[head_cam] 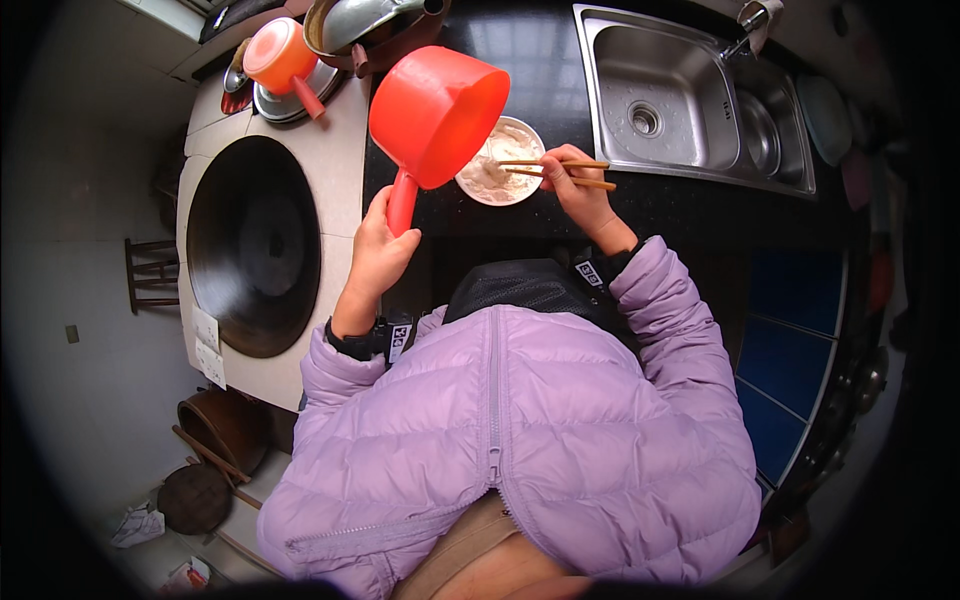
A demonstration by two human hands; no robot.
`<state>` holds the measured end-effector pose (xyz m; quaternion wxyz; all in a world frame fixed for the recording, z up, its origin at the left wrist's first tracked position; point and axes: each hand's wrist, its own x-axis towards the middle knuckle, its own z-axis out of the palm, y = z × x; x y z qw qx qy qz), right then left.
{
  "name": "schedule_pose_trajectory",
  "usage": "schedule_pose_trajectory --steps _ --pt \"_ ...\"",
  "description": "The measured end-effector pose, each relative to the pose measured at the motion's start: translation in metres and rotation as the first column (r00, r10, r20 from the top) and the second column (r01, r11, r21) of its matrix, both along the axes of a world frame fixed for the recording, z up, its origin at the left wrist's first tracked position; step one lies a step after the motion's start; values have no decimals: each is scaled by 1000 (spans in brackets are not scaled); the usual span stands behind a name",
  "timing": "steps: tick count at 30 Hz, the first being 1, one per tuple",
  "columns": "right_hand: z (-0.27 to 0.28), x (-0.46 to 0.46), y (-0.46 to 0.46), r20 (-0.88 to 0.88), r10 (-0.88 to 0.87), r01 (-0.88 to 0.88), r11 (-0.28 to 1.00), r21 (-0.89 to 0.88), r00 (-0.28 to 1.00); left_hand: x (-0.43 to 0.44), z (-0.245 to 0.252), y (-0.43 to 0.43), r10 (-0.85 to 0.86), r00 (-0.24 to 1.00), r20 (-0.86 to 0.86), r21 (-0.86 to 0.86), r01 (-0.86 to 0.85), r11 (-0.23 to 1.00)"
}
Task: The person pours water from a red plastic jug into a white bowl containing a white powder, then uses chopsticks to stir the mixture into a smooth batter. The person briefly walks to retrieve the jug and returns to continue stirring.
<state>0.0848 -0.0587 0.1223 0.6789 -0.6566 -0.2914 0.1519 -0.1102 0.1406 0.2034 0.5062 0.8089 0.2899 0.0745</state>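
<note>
A red plastic dipper [439,112] is tilted over the left part of a white bowl [537,142], its handle held in my left hand [381,251]. Pale, floury dough mixture [491,180] fills much of the bowl, which stands on the black countertop. Wooden chopsticks [596,181] are gripped in my right hand [577,196] at the bowl's right side, their tips in the mixture. The dipper hides the bowl's upper left edge, and whether liquid is falling from it cannot be told.
A large black wok [259,247] is set into the tiled stove top at left. Behind it, an orange dipper [281,56] rests upside down on metal lids near a large pan [337,64]. A steel double sink [660,90] lies right of the bowl.
</note>
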Motion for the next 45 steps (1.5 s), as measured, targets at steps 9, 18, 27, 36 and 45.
schedule_pose_trajectory --steps 9,18,27,36,45 --pt "-17 22 -6 -569 -247 234 967 -96 785 3 7 -4 62 998 11 -283 -57 958" --pt "21 23 -15 -53 -136 133 989 -56 989 3 10 -5 85 996 12 -315 -77 946" --pt "-18 17 7 -503 -287 306 951 -45 816 4 12 -6 83 997 -3 -313 -79 946" --pt "16 -3 2 276 -15 24 999 -30 961 6 14 -6 85 996 28 -298 -73 952" --pt "-3 13 0 -324 -90 63 994 -95 942 2 12 -4 74 997 35 -314 -59 948"
